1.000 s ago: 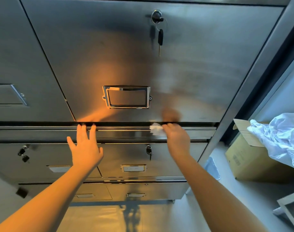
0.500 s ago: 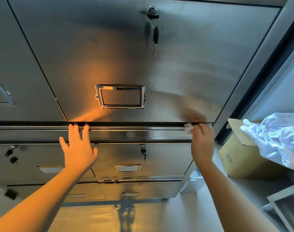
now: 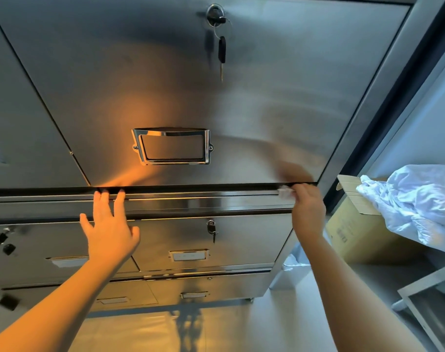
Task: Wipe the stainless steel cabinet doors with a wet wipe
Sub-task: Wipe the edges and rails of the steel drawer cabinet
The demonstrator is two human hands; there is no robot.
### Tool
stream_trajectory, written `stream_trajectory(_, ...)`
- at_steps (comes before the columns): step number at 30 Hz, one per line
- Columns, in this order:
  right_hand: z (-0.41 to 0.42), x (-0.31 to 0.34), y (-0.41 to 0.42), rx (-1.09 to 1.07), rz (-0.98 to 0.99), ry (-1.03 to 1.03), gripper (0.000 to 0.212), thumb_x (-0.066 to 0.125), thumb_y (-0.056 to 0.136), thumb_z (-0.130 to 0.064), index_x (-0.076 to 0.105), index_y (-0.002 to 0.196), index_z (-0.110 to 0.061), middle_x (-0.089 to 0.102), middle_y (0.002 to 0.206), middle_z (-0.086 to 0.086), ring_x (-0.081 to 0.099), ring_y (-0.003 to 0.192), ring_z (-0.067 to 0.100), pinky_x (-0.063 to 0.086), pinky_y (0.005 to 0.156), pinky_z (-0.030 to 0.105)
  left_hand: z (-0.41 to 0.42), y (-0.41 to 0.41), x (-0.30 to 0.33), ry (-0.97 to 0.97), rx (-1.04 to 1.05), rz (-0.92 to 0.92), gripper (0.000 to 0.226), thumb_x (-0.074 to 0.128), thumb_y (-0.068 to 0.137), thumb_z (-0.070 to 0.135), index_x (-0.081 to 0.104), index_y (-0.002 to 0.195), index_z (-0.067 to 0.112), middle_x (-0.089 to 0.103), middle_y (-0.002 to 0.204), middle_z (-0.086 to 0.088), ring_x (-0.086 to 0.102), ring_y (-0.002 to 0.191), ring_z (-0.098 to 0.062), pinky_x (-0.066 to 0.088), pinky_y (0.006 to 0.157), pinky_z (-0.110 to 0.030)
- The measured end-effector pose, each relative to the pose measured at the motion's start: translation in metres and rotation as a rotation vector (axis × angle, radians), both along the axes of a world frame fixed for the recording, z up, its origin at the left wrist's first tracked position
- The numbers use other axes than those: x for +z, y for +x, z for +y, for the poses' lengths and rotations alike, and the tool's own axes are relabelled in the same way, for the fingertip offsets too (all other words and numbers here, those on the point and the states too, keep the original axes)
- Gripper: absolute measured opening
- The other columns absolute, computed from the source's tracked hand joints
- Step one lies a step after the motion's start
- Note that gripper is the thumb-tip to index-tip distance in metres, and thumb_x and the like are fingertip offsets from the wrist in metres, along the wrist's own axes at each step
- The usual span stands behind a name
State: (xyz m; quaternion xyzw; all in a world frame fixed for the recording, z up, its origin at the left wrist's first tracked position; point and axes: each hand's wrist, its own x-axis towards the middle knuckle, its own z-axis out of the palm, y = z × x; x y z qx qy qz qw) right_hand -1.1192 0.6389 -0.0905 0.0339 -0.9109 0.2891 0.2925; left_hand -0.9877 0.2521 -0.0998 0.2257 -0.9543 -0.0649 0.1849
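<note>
Your left arm extends forward and upward from the lower left, bare to the wrist. Your left hand (image 3: 109, 232) is flat, fingers straight and slightly spread, thumb out to the left, fingertips (image 3: 121, 194) pointing far. Your right arm extends from the lower right, forearm angled up and to the left. Your right hand (image 3: 308, 214) is seen from the back, fingers curled in a pinch at its far end.

Pale floor (image 3: 279, 326), cardboard box (image 3: 356, 224) holding white plastic (image 3: 419, 199), warm orange light
</note>
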Motion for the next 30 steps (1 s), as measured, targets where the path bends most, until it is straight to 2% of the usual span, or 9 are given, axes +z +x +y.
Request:
stream_trajectory(3, -0.045, -0.008, 0.003, 0.072, 0.039, -0.018, 0.019, 0.049, 0.086, -0.003, 0.068, 0.086, -0.005, 0.063, 0.092, 0.01, 0.047, 0.092, 0.025, 0.032, 0.075, 0.027, 0.001, -0.001, -0.001, 0.01, 0.002, -0.007, 0.088, 0.078, 0.075, 0.021, 0.032, 0.149, 0.013, 0.022, 0.158, -0.019, 0.009, 0.15, -0.033, 0.016, 0.113, -0.067)
stream_trajectory(6, -0.083, -0.01, 0.012, 0.141, 0.058, -0.025, 0.028, 0.046, 0.086, -0.008, 0.072, 0.095, -0.002, 0.067, 0.095, 0.011, 0.046, 0.093, 0.021, 0.038, 0.079, 0.027, 0.0, -0.001, -0.001, 0.005, 0.009, -0.01, 0.088, 0.079, 0.075, 0.021, 0.032, 0.149, 0.013, 0.022, 0.158, -0.019, 0.009, 0.15, -0.033, 0.016, 0.114, -0.067)
stream_trajectory(10, -0.053, -0.008, 0.004, 0.231, 0.079, 0.093, 0.034, 0.042, 0.085, -0.012, 0.072, 0.099, -0.003, 0.067, 0.094, 0.012, 0.055, 0.091, 0.027, 0.043, 0.079, 0.03, 0.001, 0.0, 0.001, -0.005, 0.014, -0.006, 0.087, 0.079, 0.075, 0.021, 0.034, 0.148, 0.014, 0.024, 0.157, -0.018, 0.011, 0.15, -0.033, 0.016, 0.113, -0.067)
stream_trajectory(14, 0.009, -0.002, -0.01, 0.105, 0.073, 0.104, 0.024, 0.057, 0.081, 0.009, 0.072, 0.098, 0.002, 0.068, 0.096, 0.02, 0.062, 0.09, 0.037, 0.046, 0.079, 0.032, -0.002, 0.002, 0.003, -0.016, 0.01, -0.021, 0.087, 0.078, 0.076, 0.023, 0.032, 0.149, 0.017, 0.024, 0.158, -0.015, 0.011, 0.15, -0.031, 0.014, 0.114, -0.067)
stream_trajectory(21, -0.003, -0.015, -0.011, 0.012, 0.126, -0.013, 0.023, 0.056, 0.084, 0.012, 0.071, 0.1, 0.006, 0.067, 0.099, 0.02, 0.055, 0.096, 0.035, 0.038, 0.083, 0.029, -0.004, 0.008, 0.01, 0.001, 0.004, -0.065, 0.085, 0.072, 0.081, 0.024, 0.026, 0.153, 0.022, 0.021, 0.161, -0.013, 0.007, 0.152, -0.027, 0.013, 0.115, -0.066)
stream_trajectory(24, -0.035, -0.016, -0.006, 0.091, 0.135, 0.018, 0.018, 0.056, 0.085, 0.005, 0.072, 0.093, 0.003, 0.066, 0.091, 0.017, 0.057, 0.088, 0.036, 0.04, 0.079, 0.027, -0.003, 0.008, 0.013, 0.003, 0.001, -0.078, 0.084, 0.07, 0.084, 0.027, 0.023, 0.154, 0.024, 0.018, 0.162, -0.011, 0.004, 0.152, -0.025, 0.012, 0.116, -0.063)
stream_trajectory(26, -0.074, -0.01, 0.002, 0.166, 0.041, -0.062, 0.018, 0.055, 0.087, 0.004, 0.072, 0.09, -0.003, 0.063, 0.088, 0.011, 0.054, 0.089, 0.033, 0.035, 0.079, 0.014, -0.004, 0.009, 0.015, 0.004, -0.004, -0.09, 0.084, 0.069, 0.085, 0.029, 0.021, 0.155, 0.025, 0.016, 0.162, -0.01, 0.003, 0.152, -0.025, 0.012, 0.116, -0.062)
stream_trajectory(27, -0.097, -0.008, 0.008, 0.215, -0.016, -0.076, 0.02, 0.054, 0.087, 0.005, 0.071, 0.092, -0.005, 0.061, 0.091, 0.01, 0.051, 0.093, 0.028, 0.033, 0.078, 0.013, -0.004, 0.009, 0.016, 0.005, -0.009, -0.091, 0.084, 0.069, 0.085, 0.029, 0.021, 0.155, 0.026, 0.015, 0.163, -0.01, 0.003, 0.152, -0.025, 0.012, 0.117, -0.062)
stream_trajectory(30, -0.175, -0.005, 0.033, 0.337, -0.067, -0.032, 0.024, 0.054, 0.083, 0.011, 0.069, 0.098, -0.001, 0.062, 0.098, 0.015, 0.05, 0.097, 0.024, 0.035, 0.087, 0.03, -0.007, 0.011, 0.019, 0.002, -0.026, -0.114, 0.086, 0.069, 0.086, 0.033, 0.018, 0.155, 0.027, 0.013, 0.163, -0.009, 0.002, 0.152, -0.025, 0.012, 0.118, -0.062)
